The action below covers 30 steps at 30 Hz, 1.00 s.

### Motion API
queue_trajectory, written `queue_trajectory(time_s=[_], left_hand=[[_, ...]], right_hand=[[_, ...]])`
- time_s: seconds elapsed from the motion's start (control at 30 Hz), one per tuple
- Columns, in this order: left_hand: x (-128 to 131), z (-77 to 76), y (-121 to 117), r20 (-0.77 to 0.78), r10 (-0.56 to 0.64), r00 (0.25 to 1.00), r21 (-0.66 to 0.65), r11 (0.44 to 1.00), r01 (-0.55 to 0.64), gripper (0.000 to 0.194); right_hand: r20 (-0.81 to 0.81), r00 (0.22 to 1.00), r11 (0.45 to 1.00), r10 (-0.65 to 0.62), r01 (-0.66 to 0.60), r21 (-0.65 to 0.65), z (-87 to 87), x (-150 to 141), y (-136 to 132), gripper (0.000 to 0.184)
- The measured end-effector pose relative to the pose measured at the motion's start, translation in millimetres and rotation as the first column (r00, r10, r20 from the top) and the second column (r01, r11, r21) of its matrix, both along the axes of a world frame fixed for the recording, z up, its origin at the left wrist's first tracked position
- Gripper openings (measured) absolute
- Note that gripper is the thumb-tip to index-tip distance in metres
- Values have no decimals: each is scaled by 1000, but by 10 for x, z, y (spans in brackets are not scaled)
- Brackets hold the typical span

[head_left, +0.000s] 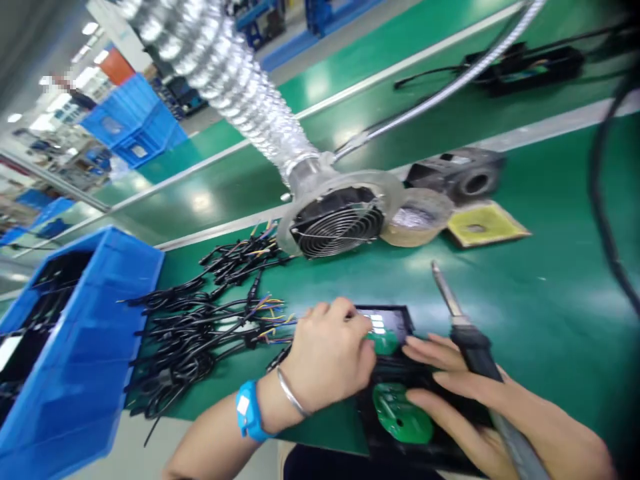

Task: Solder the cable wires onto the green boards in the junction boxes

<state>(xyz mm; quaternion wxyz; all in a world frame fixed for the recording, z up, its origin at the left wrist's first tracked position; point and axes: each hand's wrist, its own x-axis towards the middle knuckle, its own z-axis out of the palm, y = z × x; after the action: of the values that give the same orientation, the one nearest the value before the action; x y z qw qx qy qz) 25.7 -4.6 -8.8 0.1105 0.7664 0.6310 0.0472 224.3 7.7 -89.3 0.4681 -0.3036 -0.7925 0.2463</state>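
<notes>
My left hand (330, 357) is curled, its fingertips pinching at a small green circuit board (384, 343) on a black fixture tray (395, 320). A blue wrist strap and a metal bangle sit on that wrist. My right hand (465, 393) holds a soldering iron (467, 333) along the palm, tip pointing up and away, while its fingers stretch toward the boards. A second green round board (403, 417) lies in the tray nearer to me.
A pile of black cables with coloured wire ends (210, 320) lies left of the tray. A blue bin (75, 347) stands at far left. A fume extractor fan on a foil duct (337, 223), a solder sponge (483, 225) and an iron stand (460, 175) sit behind.
</notes>
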Motion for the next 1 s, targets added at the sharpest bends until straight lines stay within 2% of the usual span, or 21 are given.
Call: queue_trajectory(time_s=[0.07,0.13,0.2,0.23,0.27,0.33,0.4,0.47,0.53,0.73,0.9,1.0], left_hand=[[-100,130,-53,15,-12,1000,22,1000,11,18],[-305,276,-73,64,27,998,61,998,-31,20],[-640,393,-18,88,139,986,99,984,-147,18],[-846,428,42,45,239,970,136,960,-243,19],[-1064,442,118,-16,363,932,189,916,-353,21],[-1480,416,285,-45,472,881,236,861,-450,27],[-1792,348,419,-60,491,869,218,856,-469,29],[-1951,282,488,-59,471,880,192,870,-453,29],[-1979,240,501,-48,433,900,176,891,-419,29],[-1813,214,479,-40,335,941,112,938,-329,41],[-1738,189,518,-17,294,956,116,950,-290,14],[-1748,266,506,58,251,966,163,953,-257,7]], right_hand=[[77,996,999,35,-37,27,-94,-52,40,26],[120,992,997,51,-58,52,-151,-88,97,22],[126,991,995,52,-63,80,-147,-111,158,20],[122,991,994,53,-64,91,-121,-121,186,19],[113,992,993,56,-67,97,-83,-132,210,19],[92,994,991,63,-73,110,12,-155,241,18],[78,995,990,60,-69,120,103,-177,247,18],[75,996,990,56,-65,124,160,-191,237,18],[73,996,990,53,-62,124,174,-199,224,17],[32,998,992,63,-66,109,72,-199,216,21],[13,998,992,60,-61,108,88,-195,229,21],[8,997,993,72,-72,96,114,-196,233,23]])
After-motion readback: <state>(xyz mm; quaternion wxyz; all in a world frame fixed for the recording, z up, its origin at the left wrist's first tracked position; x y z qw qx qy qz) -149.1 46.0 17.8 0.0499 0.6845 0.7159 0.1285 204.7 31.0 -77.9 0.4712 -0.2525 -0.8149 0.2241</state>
